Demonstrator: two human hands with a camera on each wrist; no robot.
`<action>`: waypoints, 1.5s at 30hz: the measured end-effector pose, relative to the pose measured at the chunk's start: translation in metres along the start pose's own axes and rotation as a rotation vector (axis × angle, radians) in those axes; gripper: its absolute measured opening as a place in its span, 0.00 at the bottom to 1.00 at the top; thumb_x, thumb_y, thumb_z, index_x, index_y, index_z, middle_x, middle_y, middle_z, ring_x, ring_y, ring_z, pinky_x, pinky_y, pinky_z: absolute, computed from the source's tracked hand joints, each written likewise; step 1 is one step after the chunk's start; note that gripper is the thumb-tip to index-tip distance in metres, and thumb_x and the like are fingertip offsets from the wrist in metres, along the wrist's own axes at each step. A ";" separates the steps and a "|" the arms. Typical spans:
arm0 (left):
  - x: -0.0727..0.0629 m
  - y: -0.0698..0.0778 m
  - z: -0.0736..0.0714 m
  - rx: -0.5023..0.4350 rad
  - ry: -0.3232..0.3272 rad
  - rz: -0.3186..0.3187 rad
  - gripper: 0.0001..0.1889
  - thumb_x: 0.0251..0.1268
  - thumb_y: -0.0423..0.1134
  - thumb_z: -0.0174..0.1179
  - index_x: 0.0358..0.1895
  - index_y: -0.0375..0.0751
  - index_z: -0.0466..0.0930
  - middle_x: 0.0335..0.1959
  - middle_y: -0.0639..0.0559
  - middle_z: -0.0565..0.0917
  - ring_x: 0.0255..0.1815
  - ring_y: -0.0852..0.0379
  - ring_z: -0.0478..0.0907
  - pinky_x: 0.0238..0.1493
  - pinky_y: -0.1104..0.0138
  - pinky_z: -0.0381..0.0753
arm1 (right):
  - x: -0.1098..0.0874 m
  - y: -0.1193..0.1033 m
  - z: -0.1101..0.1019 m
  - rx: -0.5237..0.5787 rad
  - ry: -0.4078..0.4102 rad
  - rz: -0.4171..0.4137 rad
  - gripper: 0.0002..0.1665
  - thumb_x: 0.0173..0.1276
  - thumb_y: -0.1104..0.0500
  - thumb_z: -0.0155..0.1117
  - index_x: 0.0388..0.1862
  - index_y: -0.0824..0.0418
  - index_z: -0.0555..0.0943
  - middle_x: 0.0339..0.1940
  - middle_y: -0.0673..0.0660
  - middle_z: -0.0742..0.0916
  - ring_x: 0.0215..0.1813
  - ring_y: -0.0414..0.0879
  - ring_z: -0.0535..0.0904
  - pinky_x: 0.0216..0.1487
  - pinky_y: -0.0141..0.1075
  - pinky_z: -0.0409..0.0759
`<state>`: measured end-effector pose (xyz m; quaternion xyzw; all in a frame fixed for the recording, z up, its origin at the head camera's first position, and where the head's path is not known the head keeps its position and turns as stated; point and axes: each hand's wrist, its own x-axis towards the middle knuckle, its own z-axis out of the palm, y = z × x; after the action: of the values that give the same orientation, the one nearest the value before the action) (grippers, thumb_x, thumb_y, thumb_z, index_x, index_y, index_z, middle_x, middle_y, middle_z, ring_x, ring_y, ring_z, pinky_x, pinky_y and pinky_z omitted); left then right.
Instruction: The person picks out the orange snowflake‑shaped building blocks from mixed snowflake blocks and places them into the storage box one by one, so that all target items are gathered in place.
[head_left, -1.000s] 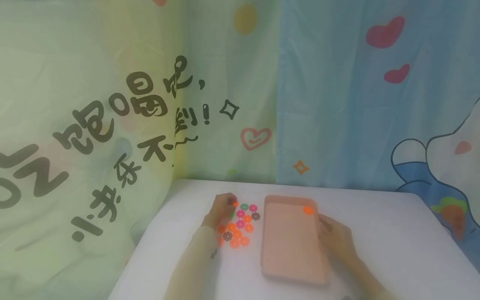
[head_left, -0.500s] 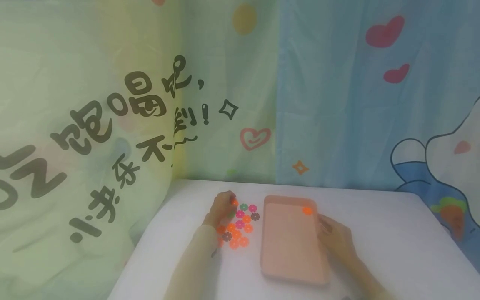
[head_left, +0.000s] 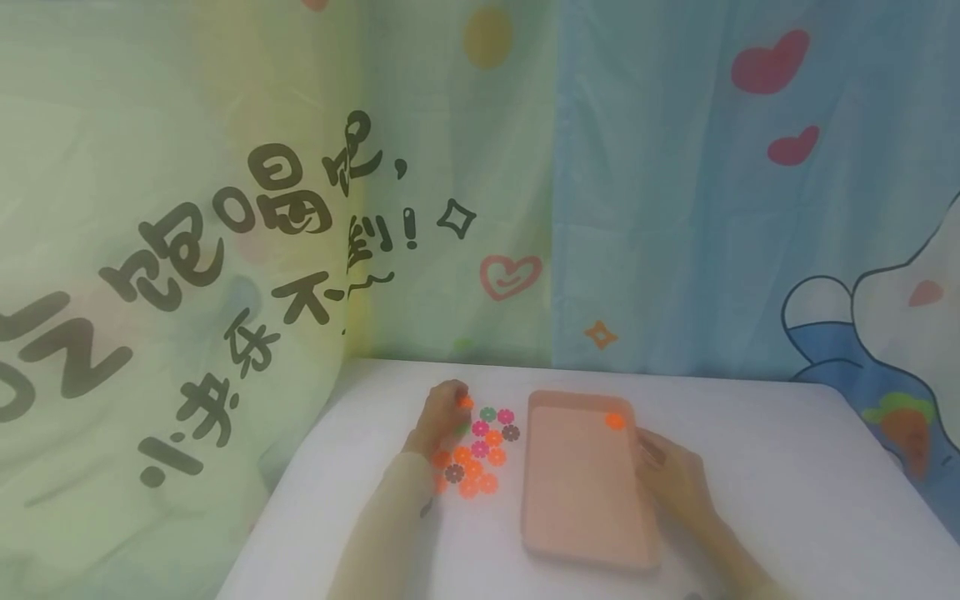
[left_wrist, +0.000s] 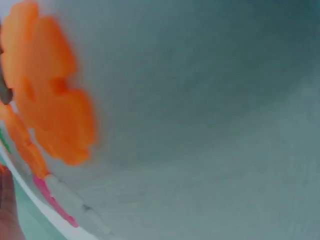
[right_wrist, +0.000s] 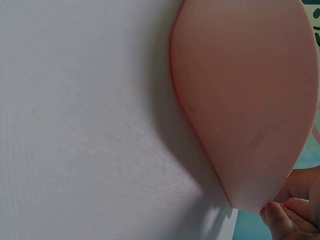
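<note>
In the head view my left hand is at the far end of a loose group of flower-shaped pieces, its fingers curled on an orange flower-shaped piece. A bit of that hand's fingertip shows at the left wrist view's lower left edge. Flat orange flowers loom large in that view. My right hand grips the right side of a shallow pink tray; thumb and fingers pinch its rim in the right wrist view. One orange flower piece lies inside the tray's far right corner.
Several more flowers lie left of the tray on the white table: a green one, pink ones, brown ones and orange ones. A printed curtain hangs behind the table and along its left side.
My left hand has shifted slightly back and to the left, the orange flower piece moving with its fingertips. The right hand and the tray have stayed in place.
</note>
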<state>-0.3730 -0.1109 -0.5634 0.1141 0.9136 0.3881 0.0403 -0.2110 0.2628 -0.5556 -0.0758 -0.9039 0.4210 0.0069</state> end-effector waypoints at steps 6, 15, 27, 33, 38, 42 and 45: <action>0.008 0.007 -0.001 -0.025 0.038 0.117 0.24 0.63 0.36 0.65 0.62 0.38 0.73 0.55 0.49 0.79 0.59 0.50 0.74 0.62 0.55 0.72 | -0.001 -0.004 -0.002 -0.035 0.012 -0.022 0.33 0.72 0.60 0.54 0.74 0.60 0.63 0.71 0.65 0.70 0.72 0.64 0.62 0.64 0.60 0.66; 0.021 0.033 0.001 -0.010 0.123 0.331 0.21 0.56 0.28 0.67 0.55 0.33 0.77 0.51 0.43 0.82 0.53 0.47 0.78 0.57 0.57 0.76 | -0.002 -0.003 -0.002 -0.028 0.014 -0.048 0.33 0.72 0.60 0.55 0.74 0.61 0.62 0.71 0.65 0.70 0.71 0.64 0.63 0.63 0.59 0.67; 0.031 0.076 0.010 0.000 0.169 0.486 0.16 0.52 0.27 0.67 0.46 0.30 0.82 0.42 0.42 0.85 0.45 0.46 0.81 0.50 0.58 0.80 | -0.006 -0.005 -0.003 -0.005 0.043 -0.092 0.31 0.73 0.59 0.54 0.73 0.62 0.64 0.70 0.65 0.71 0.71 0.65 0.63 0.63 0.59 0.68; 0.031 0.101 0.015 -0.033 0.144 0.484 0.17 0.51 0.27 0.67 0.47 0.32 0.82 0.42 0.43 0.85 0.46 0.48 0.82 0.50 0.62 0.80 | -0.007 -0.010 -0.002 -0.027 0.047 -0.067 0.31 0.73 0.60 0.54 0.73 0.62 0.63 0.70 0.65 0.71 0.71 0.64 0.64 0.63 0.59 0.68; 0.034 0.117 0.025 -0.049 0.137 0.484 0.19 0.52 0.28 0.69 0.50 0.31 0.82 0.43 0.44 0.86 0.45 0.51 0.82 0.50 0.67 0.79 | -0.010 -0.017 -0.003 -0.028 0.031 -0.020 0.31 0.75 0.57 0.54 0.75 0.59 0.62 0.71 0.64 0.70 0.72 0.63 0.63 0.63 0.58 0.68; 0.035 0.130 0.033 -0.095 0.114 0.481 0.21 0.53 0.28 0.69 0.52 0.32 0.81 0.46 0.44 0.85 0.48 0.52 0.81 0.50 0.70 0.79 | -0.012 -0.019 -0.003 -0.019 0.032 -0.022 0.31 0.75 0.57 0.53 0.75 0.59 0.62 0.71 0.64 0.71 0.72 0.63 0.63 0.63 0.58 0.68; 0.034 0.141 0.041 -0.121 0.102 0.479 0.21 0.53 0.28 0.69 0.53 0.32 0.80 0.48 0.44 0.84 0.50 0.52 0.81 0.49 0.73 0.78 | -0.012 -0.016 -0.003 -0.013 0.042 -0.037 0.31 0.76 0.56 0.53 0.74 0.59 0.62 0.71 0.64 0.71 0.72 0.62 0.63 0.63 0.58 0.68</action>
<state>-0.3742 0.0213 -0.4899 0.3051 0.8363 0.4460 -0.0925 -0.2012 0.2531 -0.5411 -0.0678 -0.9075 0.4133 0.0333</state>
